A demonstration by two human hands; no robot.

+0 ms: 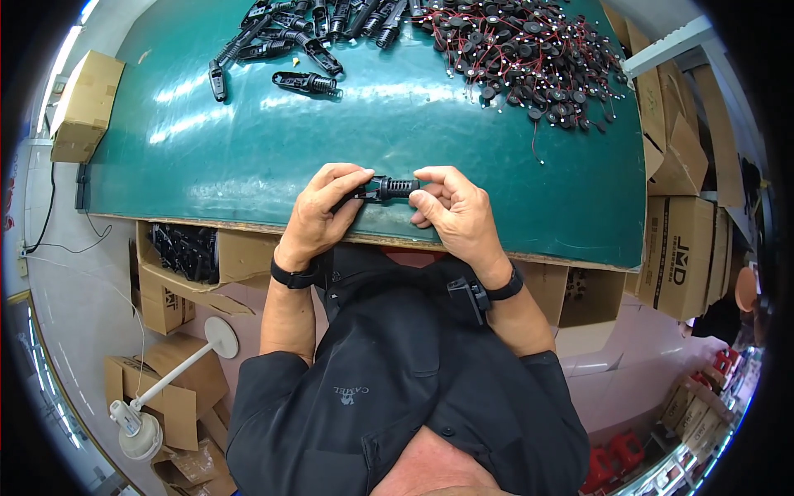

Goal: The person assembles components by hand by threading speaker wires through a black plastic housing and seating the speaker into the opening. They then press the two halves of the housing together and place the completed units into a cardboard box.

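Note:
A black plastic housing with a ribbed, cylindrical end [399,189] lies crosswise between my two hands, just above the near edge of the green table. My left hand [318,207] is closed around its left end, thumb and fingers hiding that part. At the ribbed right end, the thumb and forefinger of my right hand [460,213] pinch the tip; the other fingers curl beneath. Whether anything small sits between those fingertips cannot be made out. Farther off on the table lies a similar single black housing [306,83], with its ribbed end toward the right.
Similar black housings [285,33] are heaped at the far left of the green table [248,174]. Small round black parts with red wires [529,58] form a pile at far right. Open cartons [178,285] sit under the near edge; a box [85,106] stands left.

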